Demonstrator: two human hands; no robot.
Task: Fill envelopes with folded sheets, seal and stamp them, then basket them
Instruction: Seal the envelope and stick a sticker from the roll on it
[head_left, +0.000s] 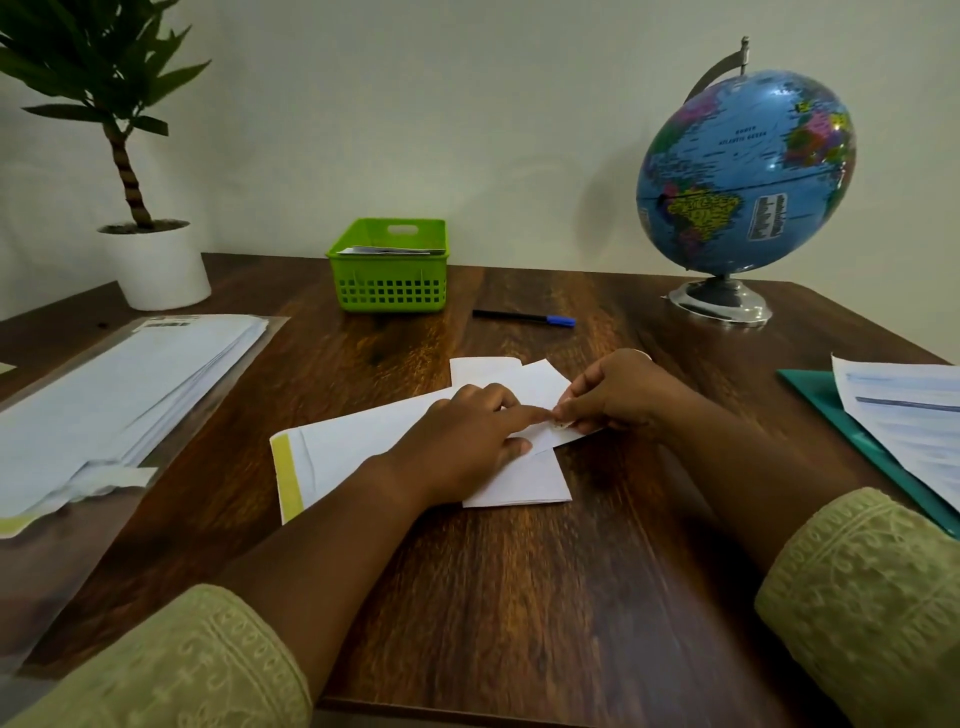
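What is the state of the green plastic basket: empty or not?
Not empty: white papers lie inside the green plastic basket, showing near its rim.

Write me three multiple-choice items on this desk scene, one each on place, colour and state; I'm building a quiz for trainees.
1. The pen lies: A between basket and globe; B in the plant pot; C on the folder.
2. The basket is: A red; B green; C blue.
3. The right hand: A lies flat; B grips the pen; C pinches a paper slip.
Answers: A, it rests on the table there; B, its walls are bright green; C, fingertips close on the slip's edge.
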